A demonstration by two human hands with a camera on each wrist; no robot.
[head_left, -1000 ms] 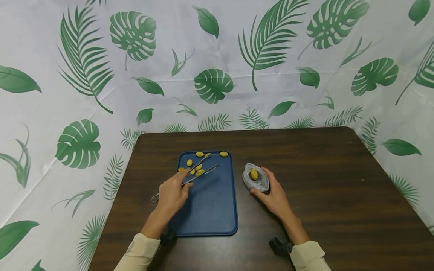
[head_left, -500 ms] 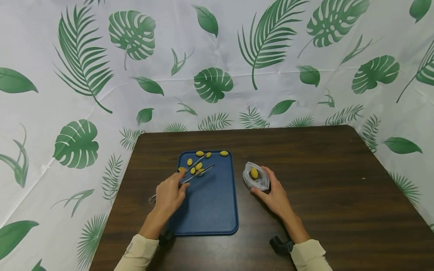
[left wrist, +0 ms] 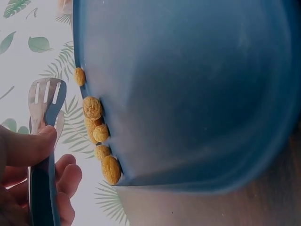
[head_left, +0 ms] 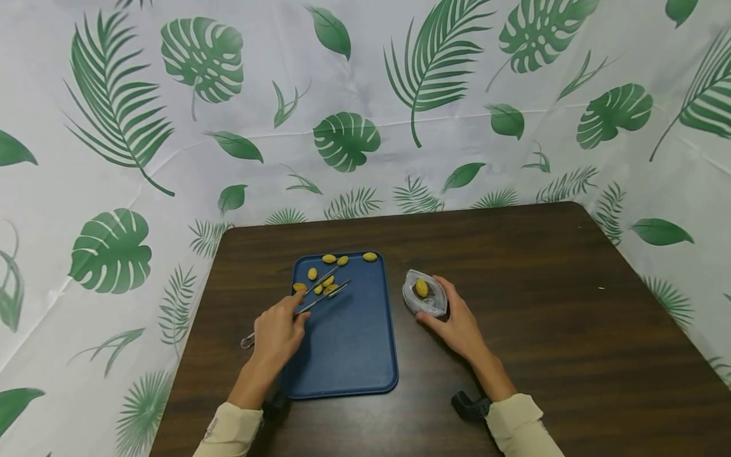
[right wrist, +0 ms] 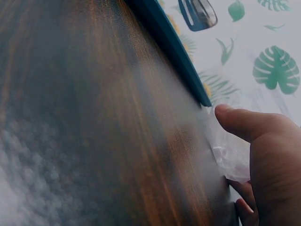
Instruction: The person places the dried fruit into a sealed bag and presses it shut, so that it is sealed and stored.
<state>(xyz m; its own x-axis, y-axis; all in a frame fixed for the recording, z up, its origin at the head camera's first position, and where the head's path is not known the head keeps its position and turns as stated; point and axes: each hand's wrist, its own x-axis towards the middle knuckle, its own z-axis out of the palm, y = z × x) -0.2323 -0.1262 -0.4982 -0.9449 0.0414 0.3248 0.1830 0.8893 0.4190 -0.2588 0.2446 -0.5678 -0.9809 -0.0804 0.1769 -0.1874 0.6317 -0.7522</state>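
In the head view my left hand [head_left: 276,333] holds metal tongs [head_left: 321,299] over the upper left of a blue tray [head_left: 360,355]. The tong arms stand apart, and their tips are above a cluster of yellow, wrinkled, oval pieces that look like dried fruit [head_left: 312,273]. The left wrist view shows the slotted tong head [left wrist: 47,96] with nothing visibly caught in it. To the right of the tray, my right hand [head_left: 459,327] grips an open clear plastic bag [head_left: 410,298] between thumb and fingers. One yellow piece [head_left: 421,288] shows in the bag's mouth.
Another yellow piece [head_left: 370,256] lies by the tray's far right corner. Tray and bag rest on a dark wooden table [head_left: 514,266]. Behind the table hangs a white cloth with green leaf prints [head_left: 345,141].
My left hand has drawn the tongs slightly left and back toward me, arms still apart. The right hand keeps its hold on the bag. The head view has shifted a little.
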